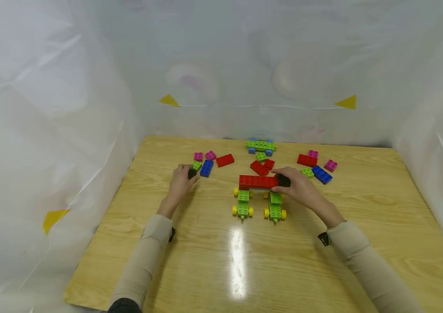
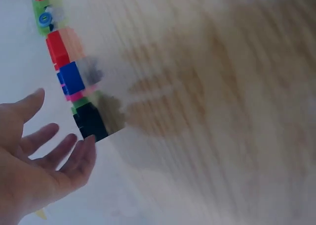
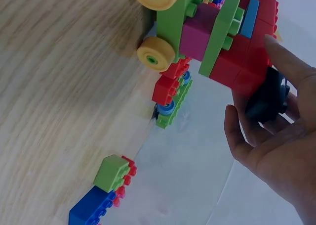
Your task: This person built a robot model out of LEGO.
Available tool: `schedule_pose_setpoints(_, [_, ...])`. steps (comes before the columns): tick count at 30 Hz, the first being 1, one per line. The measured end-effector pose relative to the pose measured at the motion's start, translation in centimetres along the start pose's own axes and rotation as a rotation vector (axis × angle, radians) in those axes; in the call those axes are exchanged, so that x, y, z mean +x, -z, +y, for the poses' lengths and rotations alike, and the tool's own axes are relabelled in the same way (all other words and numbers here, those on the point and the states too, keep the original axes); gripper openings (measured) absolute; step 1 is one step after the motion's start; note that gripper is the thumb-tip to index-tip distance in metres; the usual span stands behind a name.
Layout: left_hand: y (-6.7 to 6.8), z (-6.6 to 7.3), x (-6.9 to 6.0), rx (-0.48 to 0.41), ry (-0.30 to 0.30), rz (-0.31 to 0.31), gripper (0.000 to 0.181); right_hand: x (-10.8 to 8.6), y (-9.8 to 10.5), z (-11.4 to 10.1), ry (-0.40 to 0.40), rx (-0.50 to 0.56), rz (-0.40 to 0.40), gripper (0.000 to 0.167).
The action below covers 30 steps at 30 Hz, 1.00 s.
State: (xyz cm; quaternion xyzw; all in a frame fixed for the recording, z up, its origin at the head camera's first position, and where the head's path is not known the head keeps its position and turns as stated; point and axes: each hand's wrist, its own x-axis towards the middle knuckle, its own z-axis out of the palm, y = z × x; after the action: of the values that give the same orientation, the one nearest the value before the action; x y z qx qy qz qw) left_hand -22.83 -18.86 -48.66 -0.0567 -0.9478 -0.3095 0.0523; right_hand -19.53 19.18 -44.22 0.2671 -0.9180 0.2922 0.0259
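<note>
My left hand (image 1: 180,181) is at the left group of bricks, beside a black brick (image 1: 192,173). In the left wrist view its fingers are spread and loosely bent, with fingertips close to that brick (image 2: 91,122); contact is hard to tell. My right hand (image 1: 301,188) holds another black brick (image 3: 266,97) between thumb and fingers, at the right end of a red beam of bricks (image 1: 256,181). The beam spans two green wheeled bases (image 1: 242,208) with yellow wheels. Purple and green bricks (image 3: 200,34) stand beneath it in the right wrist view.
Left group: green (image 1: 196,165), blue (image 1: 207,168), pink and red bricks (image 1: 225,160). A green base with blue wheels (image 1: 260,146) stands at the table's back, with red bricks (image 1: 259,168) before it. Right group: red, pink, green and blue bricks (image 1: 322,174). White sheeting surrounds the table.
</note>
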Motion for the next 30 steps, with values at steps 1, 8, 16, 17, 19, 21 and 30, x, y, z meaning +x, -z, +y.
schedule_pose_setpoints(1, [-0.1,-0.1,0.1,0.011,0.014,-0.017,0.048,0.1,0.0,-0.1,0.01,-0.003,0.0,0.052])
schedule_pose_setpoints(8, [-1.0,-0.1,1.1,0.112,0.093,0.017,0.047,0.6,-0.6,-0.5,0.106,-0.065,0.049,0.048])
schedule_pose_setpoints(16, [-1.3,-0.3,1.5,0.179,0.158,-0.017,0.05,0.7,-1.0,-0.4,0.143,-0.163,0.077,0.049])
schedule_pose_setpoints(17, [-1.3,-0.3,1.5,0.171,0.164,-0.021,0.049,0.8,-1.0,-0.5,0.144,-0.17,0.078,0.049])
schedule_pose_setpoints(19, [-1.1,-0.3,1.3,0.155,0.171,-0.022,0.046,0.8,-1.1,-0.5,0.144,-0.186,0.079,0.049])
schedule_pose_setpoints(21, [-1.0,-0.2,1.1,0.136,0.178,-0.011,0.043,0.8,-1.2,-0.5,0.146,-0.205,0.077,0.048])
schedule_pose_setpoints(30, [-0.1,2.8,0.2,-0.022,0.017,0.091,0.04,0.7,-1.3,-0.5,0.179,-0.19,0.099,0.044])
